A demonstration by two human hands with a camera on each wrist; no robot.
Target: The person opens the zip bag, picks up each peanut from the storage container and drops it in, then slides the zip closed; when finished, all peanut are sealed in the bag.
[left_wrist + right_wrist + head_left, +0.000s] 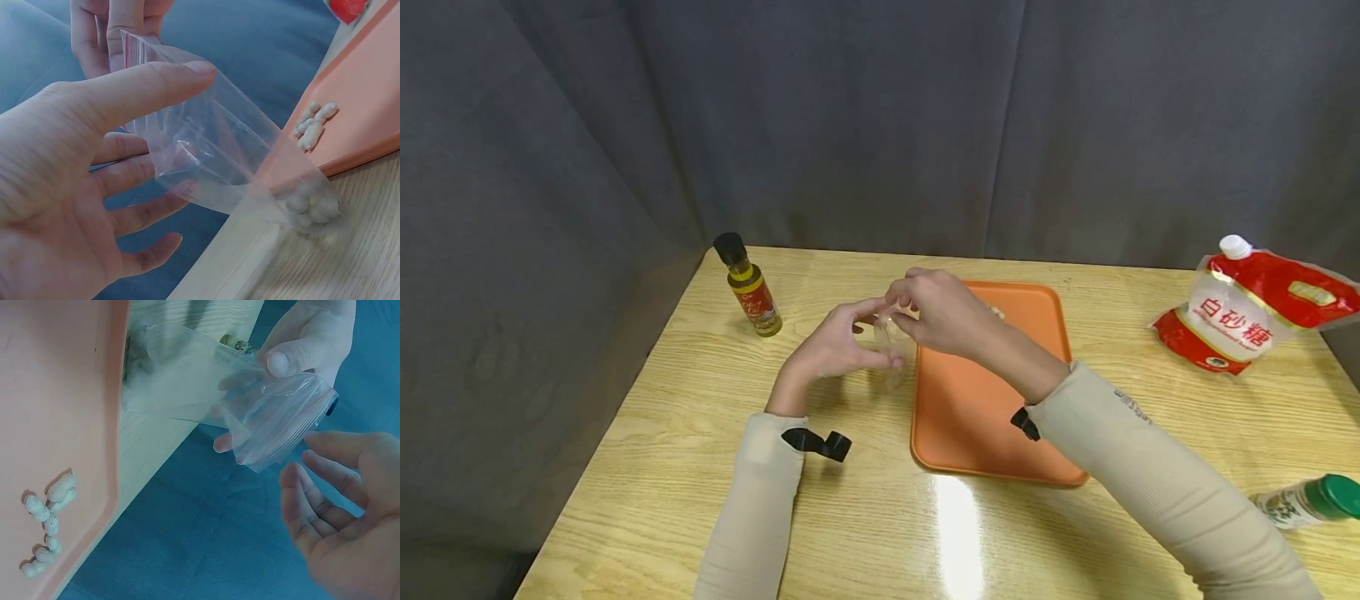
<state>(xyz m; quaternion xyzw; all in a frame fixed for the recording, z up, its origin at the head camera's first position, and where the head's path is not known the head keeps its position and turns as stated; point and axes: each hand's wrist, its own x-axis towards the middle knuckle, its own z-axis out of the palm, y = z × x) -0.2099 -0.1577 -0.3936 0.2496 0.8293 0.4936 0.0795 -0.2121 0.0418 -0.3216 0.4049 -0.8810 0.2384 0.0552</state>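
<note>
Between its thumb and fingers, my left hand [835, 342] holds a clear zip-lock bag [212, 144]. Several pale round lumps [312, 209] lie in the bag's lower end, which hangs beside the orange tray [992, 417]. My right hand [951, 312] is at the zip end, its fingers loosely bent. In the right wrist view a fingertip comes right up to the bag's edge, with a gap between thumb and fingers. Several pale peanuts in shells [50, 525] lie near one end of the tray, mostly hidden behind my right hand in the head view.
An olive oil bottle [756, 304] with a black cap stands at the back left. To the right is a red and white sugar pouch [1225, 321] with a white spout cap. A green-capped shaker [1300, 504] is near the right front. Dark curtains hang behind the table.
</note>
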